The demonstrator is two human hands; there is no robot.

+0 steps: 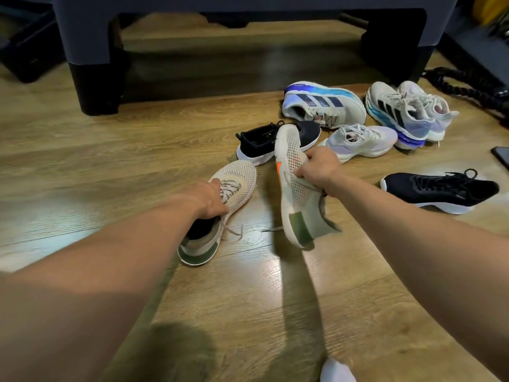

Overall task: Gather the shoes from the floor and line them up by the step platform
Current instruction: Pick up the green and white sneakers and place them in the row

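Observation:
My left hand (pixel 210 199) grips the tongue and collar of a beige mesh shoe with a green heel (pixel 237 177) that stands on the wooden floor. My right hand (pixel 316 168) holds the matching beige shoe with an orange mark (pixel 294 199), lifted and turned on its side. Behind them lie a black shoe (pixel 256 144), a second black shoe (pixel 440 190) at the right, and several white-and-blue sneakers (pixel 325 104) (pixel 358 139) (pixel 399 114). The grey step platform (pixel 82 28) with black feet stands at the back.
A thick braided black rope (pixel 468 86) lies at the far right beside dark equipment. A dark phone-like slab (pixel 501 158) sits at the right edge. A white sock toe (pixel 337 372) shows at the bottom. Open wooden floor (pixel 110 139) spreads left of the shoes.

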